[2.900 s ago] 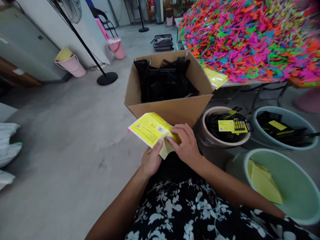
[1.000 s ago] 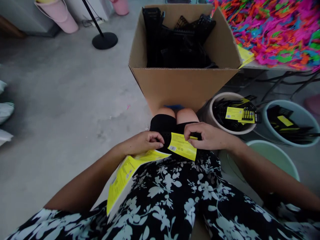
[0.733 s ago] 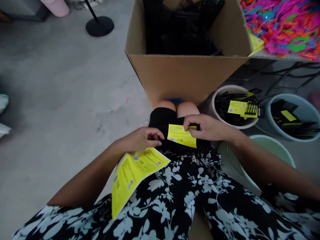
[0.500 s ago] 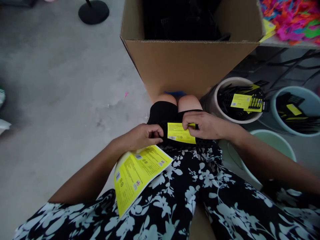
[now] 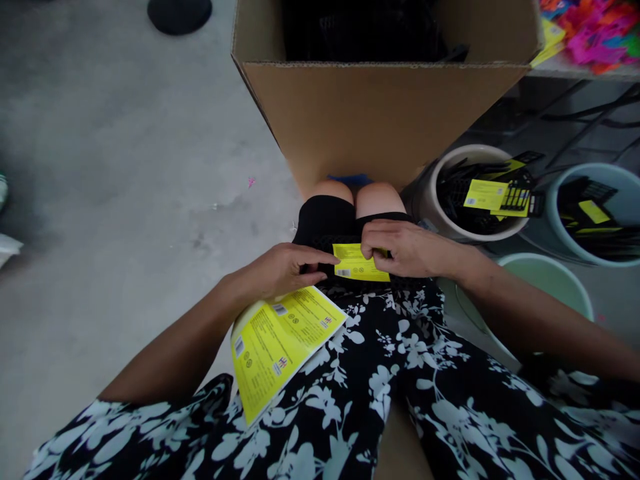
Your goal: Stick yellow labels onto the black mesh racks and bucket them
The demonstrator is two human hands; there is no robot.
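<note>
A small yellow label [image 5: 350, 262] with a barcode lies across a dark perforated piece [image 5: 327, 283] on my lap; the piece is hard to tell from the black clothing. My right hand [image 5: 400, 248] has its fingers curled over the label's right end, thumb below, and covers that part. My left hand [image 5: 287, 270] reaches in from the other side, index finger stretched to the label's left edge and thumb apart beneath it. Under my left wrist, a larger yellow printed sheet of labels [image 5: 285, 347] rests on the flowered cloth, curling upward at its left.
An open cardboard box [image 5: 390, 120] with dark contents stands beyond my knees. To the right are a beige bucket [image 5: 435, 193] and a blue bucket [image 5: 555, 220] with black, yellow-labelled pieces, plus a green bucket [image 5: 560, 287]. Bright coloured pieces [image 5: 595, 40] lie on a table.
My left index finger has straightened and moved right to the small label's left edge. My right hand has shifted slightly left and stays on the label. The view has tilted a little.
</note>
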